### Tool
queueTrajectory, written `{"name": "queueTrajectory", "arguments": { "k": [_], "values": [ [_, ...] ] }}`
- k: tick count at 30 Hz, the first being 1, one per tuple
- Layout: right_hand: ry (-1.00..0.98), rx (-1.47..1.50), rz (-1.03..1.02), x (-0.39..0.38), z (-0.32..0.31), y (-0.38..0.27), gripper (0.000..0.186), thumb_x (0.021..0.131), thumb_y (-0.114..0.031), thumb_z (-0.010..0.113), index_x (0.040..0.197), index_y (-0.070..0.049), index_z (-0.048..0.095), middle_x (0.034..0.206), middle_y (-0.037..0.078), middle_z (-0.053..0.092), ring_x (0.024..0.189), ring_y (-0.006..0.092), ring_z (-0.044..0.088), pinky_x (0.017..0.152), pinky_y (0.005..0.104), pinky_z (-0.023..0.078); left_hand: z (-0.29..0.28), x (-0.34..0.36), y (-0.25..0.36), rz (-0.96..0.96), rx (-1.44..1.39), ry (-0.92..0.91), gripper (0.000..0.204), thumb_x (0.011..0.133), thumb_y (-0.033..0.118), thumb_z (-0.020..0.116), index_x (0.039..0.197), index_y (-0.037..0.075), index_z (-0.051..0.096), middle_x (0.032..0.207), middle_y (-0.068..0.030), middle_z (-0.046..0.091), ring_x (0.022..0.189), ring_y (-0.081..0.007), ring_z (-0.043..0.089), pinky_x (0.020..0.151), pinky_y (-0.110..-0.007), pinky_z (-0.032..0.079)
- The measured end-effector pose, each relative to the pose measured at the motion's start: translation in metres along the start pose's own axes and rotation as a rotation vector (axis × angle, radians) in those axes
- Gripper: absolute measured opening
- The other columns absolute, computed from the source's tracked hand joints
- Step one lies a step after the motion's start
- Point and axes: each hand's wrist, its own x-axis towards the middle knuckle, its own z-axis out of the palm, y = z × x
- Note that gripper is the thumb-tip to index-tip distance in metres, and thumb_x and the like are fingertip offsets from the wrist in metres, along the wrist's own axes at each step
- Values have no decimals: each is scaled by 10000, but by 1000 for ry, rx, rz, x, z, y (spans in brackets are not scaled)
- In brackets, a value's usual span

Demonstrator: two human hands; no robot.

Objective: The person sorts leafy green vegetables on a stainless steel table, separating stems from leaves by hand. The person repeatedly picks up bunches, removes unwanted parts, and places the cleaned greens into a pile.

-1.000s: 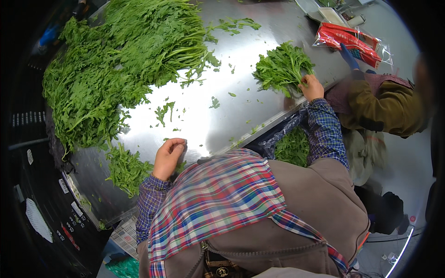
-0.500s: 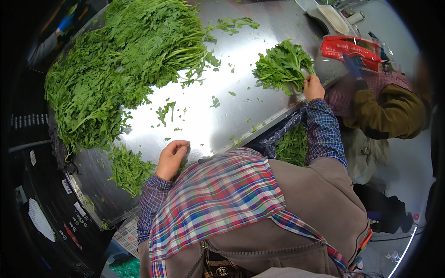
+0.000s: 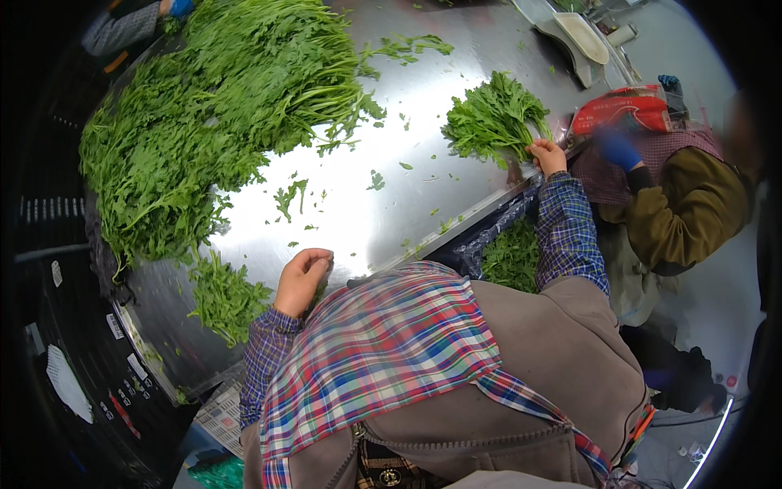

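Observation:
At the table's right-hand edge, my right hand (image 3: pixel 547 156) is closed on the stem ends of a small bunch of leafy greens (image 3: pixel 494 116). Its leaves spread out to the left, over the metal table (image 3: pixel 391 216). My left hand (image 3: pixel 298 281) hovers by the near edge with thumb and fingers drawn together; whatever they hold, if anything, is hidden. To its left lies a small clump of greens (image 3: pixel 228 300). A large heap of the same greens (image 3: pixel 220 106) covers the left and far side of the table, stems pointing right.
Loose leaves (image 3: pixel 287 200) dot the metal. Below the near edge, a dark plastic-lined container (image 3: pixel 511 248) holds more greens. At right, a co-worker's blue-gloved hand (image 3: pixel 619 151) is beside a red package (image 3: pixel 623 112). Another person's sleeve (image 3: pixel 122 28) shows at far left. A pale tray (image 3: pixel 580 37) stands far right.
My right hand and its bunch have shifted slightly; my left hand stays put. The co-worker's glove and red package have moved. At far left, the other person's gloved hand has reached the heap.

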Motion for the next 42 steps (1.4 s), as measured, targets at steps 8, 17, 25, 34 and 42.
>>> {"name": "queueTrajectory", "arguments": {
  "k": [8, 17, 25, 34, 42],
  "values": [
    [382, -1032, -392, -28, 31, -52, 246, 761, -169, 635, 1003, -137, 605, 1067, 104, 568, 933, 307, 592, 774, 411, 486, -1, -3, -7, 21, 27, 42, 209, 886, 135, 572, 1046, 6, 604, 926, -40, 625, 841, -105, 567, 763, -245, 468],
    [-214, -750, -1017, -41, 212, -133, 494, 720, -130, 713, 1183, -74, 550, 1189, 148, 554, 1141, 318, 488, 968, 379, 407, -1, -1, -15, 57, -29, 39, 212, 867, 156, 595, 1022, 14, 620, 865, 5, 610, 762, -66, 519, 702, -219, 441],
    [-278, -1141, -1014, -41, 329, -186, 975, 701, -235, 764, 1452, -155, 147, 1511, 103, 142, 1383, 295, 191, 1066, 568, 242, -6, -4, -18, -9, 6, 19, 217, 895, 90, 541, 1087, -3, 577, 1010, -71, 624, 920, -136, 589, 828, -264, 479],
    [-178, -1022, -1250, -20, 339, -181, 523, 702, -157, 671, 1190, -73, 503, 1200, 127, 503, 1163, 298, 464, 1038, 511, 293, -8, 1, -15, -2, -27, 41, 210, 901, 95, 529, 1085, 8, 579, 971, -61, 627, 855, -118, 586, 737, -242, 472],
    [-314, -1019, -1118, -21, 357, -183, 345, 694, -69, 578, 1038, -59, 583, 1036, 120, 559, 1038, 312, 516, 858, 430, 412, -8, 4, -15, 21, 47, 43, 226, 898, 110, 534, 1093, 5, 578, 933, -49, 625, 784, -100, 562, 694, -237, 464]
  ]
}}
